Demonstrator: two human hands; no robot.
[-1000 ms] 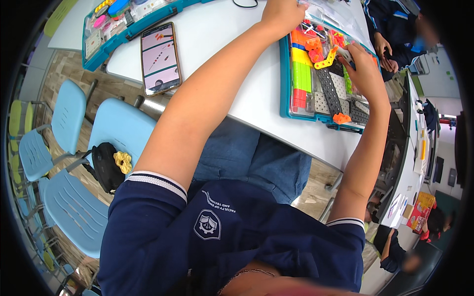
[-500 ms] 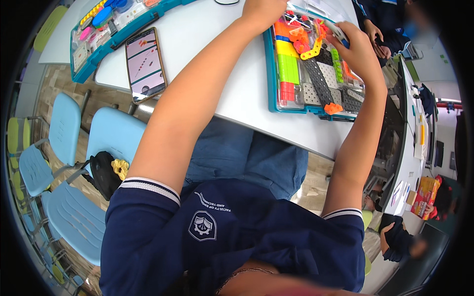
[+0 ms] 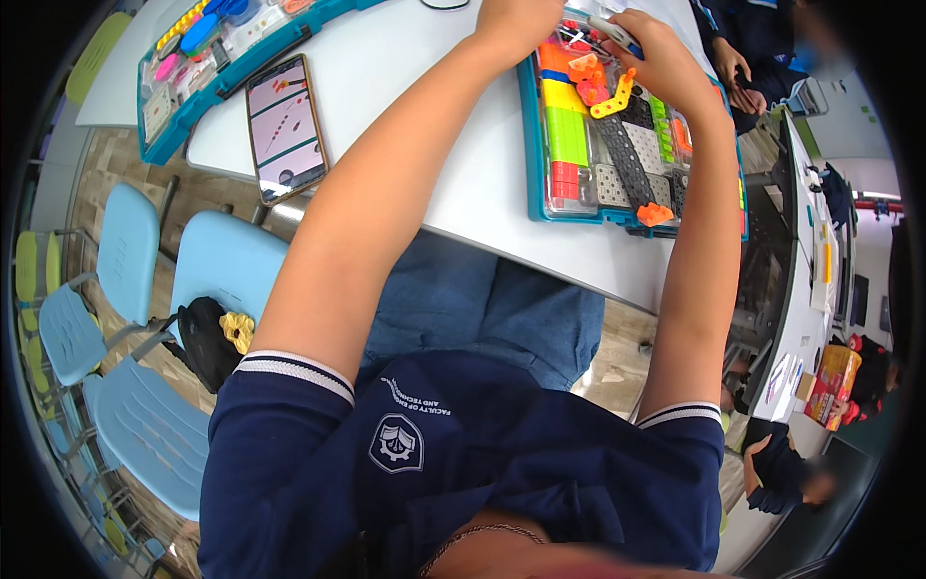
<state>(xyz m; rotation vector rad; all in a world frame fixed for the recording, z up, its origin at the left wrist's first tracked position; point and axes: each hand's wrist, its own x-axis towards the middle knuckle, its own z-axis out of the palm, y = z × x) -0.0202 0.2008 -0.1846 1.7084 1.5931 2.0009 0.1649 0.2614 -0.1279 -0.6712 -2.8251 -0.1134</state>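
My right hand (image 3: 659, 60) is closed around a light grey, dark-blue-tipped tool (image 3: 614, 36), slim and held slanting; its kind is unclear. My left hand (image 3: 521, 21) is at the upper edge of the view, over the far left corner of a teal parts case (image 3: 531, 145); its fingers are mostly cut off. On the case lies a model with a long black perforated strip (image 3: 625, 159), a yellow angled bracket (image 3: 613, 99) and orange pieces (image 3: 585, 72). One orange connector (image 3: 654, 214) sits at the strip's near end.
A phone (image 3: 286, 130) lies on the white table (image 3: 463, 159), left of my left arm. Beyond it stands another teal case (image 3: 172, 130) of colourful parts. Blue chairs (image 3: 217, 261) are at left, one near a black bag (image 3: 201, 338). Another person's hands (image 3: 738, 77) are at upper right.
My right hand has moved left and away from me with the grey tool, toward my left hand. My left hand has barely moved. The black strip stays on the case.
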